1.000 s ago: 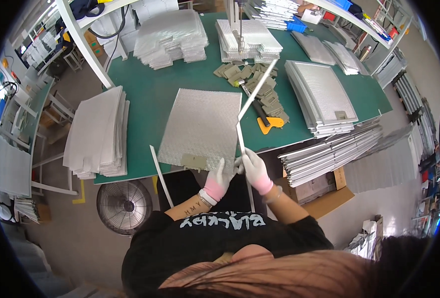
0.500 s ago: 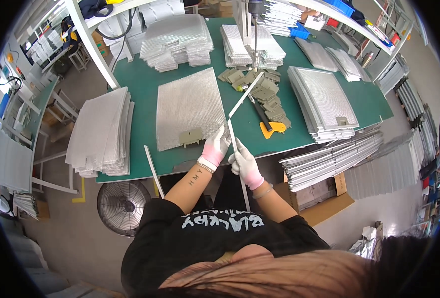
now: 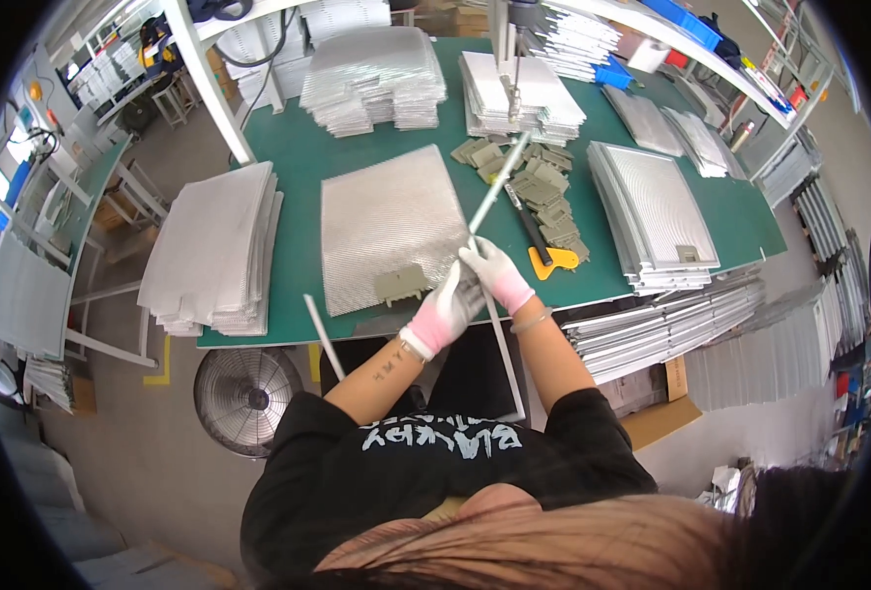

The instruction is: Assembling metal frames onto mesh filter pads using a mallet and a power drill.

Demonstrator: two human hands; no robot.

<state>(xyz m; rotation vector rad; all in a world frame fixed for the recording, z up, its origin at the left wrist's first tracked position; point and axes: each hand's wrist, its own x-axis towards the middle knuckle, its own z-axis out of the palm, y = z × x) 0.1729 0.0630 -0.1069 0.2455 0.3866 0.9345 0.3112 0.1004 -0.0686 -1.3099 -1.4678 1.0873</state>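
Right hand (image 3: 492, 267) grips a metal strip (image 3: 495, 191) beside the mesh sheet (image 3: 388, 224).

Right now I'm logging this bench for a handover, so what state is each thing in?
Left hand: gloved, gripping a strip.
Right hand: gloved, holding the long strip.
Long strip: raised, slanting over the table.
Mesh sheet: flat, grey clip at its near edge.
Loose strip: overhanging the table edge.
Yellow-handled tool: lying untouched.
Floor fan: motion unclear.
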